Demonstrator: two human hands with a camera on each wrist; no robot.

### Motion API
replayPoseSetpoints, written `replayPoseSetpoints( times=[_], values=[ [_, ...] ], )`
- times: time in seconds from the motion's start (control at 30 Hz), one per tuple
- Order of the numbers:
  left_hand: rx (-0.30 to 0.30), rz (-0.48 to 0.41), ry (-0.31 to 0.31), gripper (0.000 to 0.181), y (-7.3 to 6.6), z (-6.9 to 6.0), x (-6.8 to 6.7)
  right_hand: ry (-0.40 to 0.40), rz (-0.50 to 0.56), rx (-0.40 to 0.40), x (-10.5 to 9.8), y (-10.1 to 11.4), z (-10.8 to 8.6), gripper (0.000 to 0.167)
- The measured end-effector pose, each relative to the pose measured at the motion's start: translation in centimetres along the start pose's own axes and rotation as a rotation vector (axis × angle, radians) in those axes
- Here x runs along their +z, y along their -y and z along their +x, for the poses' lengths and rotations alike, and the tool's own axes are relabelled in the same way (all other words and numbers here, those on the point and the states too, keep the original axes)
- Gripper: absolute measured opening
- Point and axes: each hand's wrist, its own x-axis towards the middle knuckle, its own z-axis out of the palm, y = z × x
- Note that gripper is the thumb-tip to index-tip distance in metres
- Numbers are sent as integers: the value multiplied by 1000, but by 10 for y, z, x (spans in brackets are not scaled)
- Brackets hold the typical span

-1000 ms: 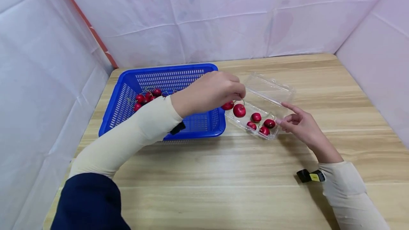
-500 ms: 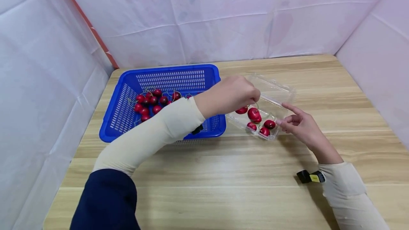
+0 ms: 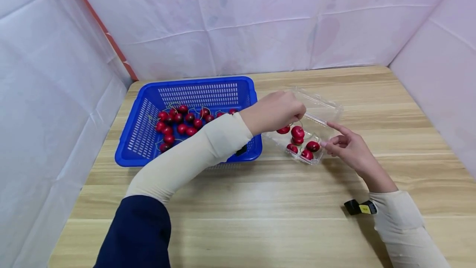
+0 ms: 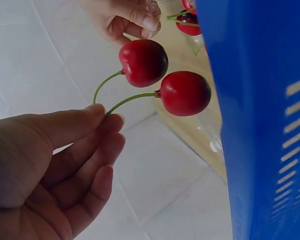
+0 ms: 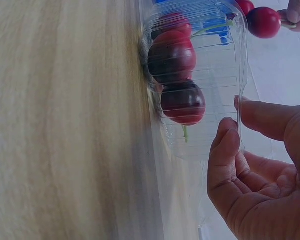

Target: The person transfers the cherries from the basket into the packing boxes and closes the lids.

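Thumb and fingertips of my left hand [image 3: 275,111] [image 4: 60,170] pinch the green stems of two red cherries [image 4: 144,63] [image 3: 297,132], which hang over the clear plastic container [image 3: 275,137] [image 5: 220,75]. Several cherries [image 3: 307,154] [image 5: 183,102] lie inside its right end. At that end, my right hand [image 3: 351,148] [image 5: 270,165] grips the container's rim between thumb and fingers. The container's hinged lid [image 3: 323,106] lies open behind it.
A blue perforated basket [image 3: 187,81] [image 4: 240,100] stands left of the container, with many cherries [image 3: 182,128] in it. My left forearm crosses over its front right part. White sheeting [image 3: 260,44] rises behind and beside the wooden table [image 3: 260,210].
My left hand has moved right, carrying the two cherries from near the basket's right edge to over the container. My right hand has stayed at the rim.
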Motion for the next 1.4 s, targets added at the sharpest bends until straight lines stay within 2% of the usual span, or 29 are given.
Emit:
replayPoseSetpoints(
  times=[0.27, 0.47, 0.6, 0.73, 1.07, 1.2, 1.4],
  values=[
    [-33, 41, 47, 20, -1, 12, 7, -7, 3, -10, -1, 0, -1, 69],
    [-38, 73, 89, 19, -2, 17, 14, -10, 13, -27, 0, 1, -1, 68],
    [-35, 177, 122, 19, -5, 20, 19, -7, 12, -28, 0, 1, 0, 69],
    [-6, 270, 155, 20, -7, 22, 23, -3, 13, -19, 0, 0, 1, 70],
    [-29, 294, 234, 21, -9, 22, 24, -2, 8, -18, 0, 0, 1, 70],
    [-40, 307, 246, 24, -6, 23, 27, 1, 20, -26, 0, 2, 1, 70],
    [-51, 323, 296, 26, -2, 25, 32, 7, 21, -28, -1, 2, 1, 70]
  ],
)
